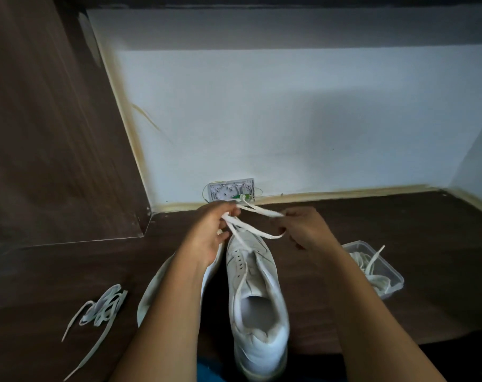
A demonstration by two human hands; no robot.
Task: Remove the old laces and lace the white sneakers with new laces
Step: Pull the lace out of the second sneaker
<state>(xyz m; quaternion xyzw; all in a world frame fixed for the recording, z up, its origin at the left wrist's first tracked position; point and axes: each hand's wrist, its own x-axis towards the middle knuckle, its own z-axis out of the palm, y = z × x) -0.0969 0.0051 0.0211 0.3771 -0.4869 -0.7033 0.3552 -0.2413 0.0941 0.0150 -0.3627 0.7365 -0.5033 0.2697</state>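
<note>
The white sneaker (255, 293) stands upright in the middle of the dark wooden surface (416, 230), toe away from the person and heel at the near edge. Its upper looks like smooth, creased leather, with a padded collar and a rounded heel. A flat, woven white lace (252, 230) rises from its front eyelets to both hands, held above the toe. The left hand (209, 230) has its fingers curled together, pinching the lace. The right hand (303, 230) pinches the lace's other strands at its fingertips, the rest of the fingers bent inward.

A second white sneaker (158, 288) lies just beside the first, mostly hidden under the left forearm. A loose tangle of flat laces (102, 307) rests on the surface well to the left. On the right, near the right forearm, a clear rectangular plastic box (394, 274) with rounded corners holds more laces (371, 271), one end hanging over its rim.

Bare wood lies between the hands and the matte white wall (289, 119), where a small wall plate (231, 190) sits at the base. A dark wood-grain panel (55, 133) closes the left side.
</note>
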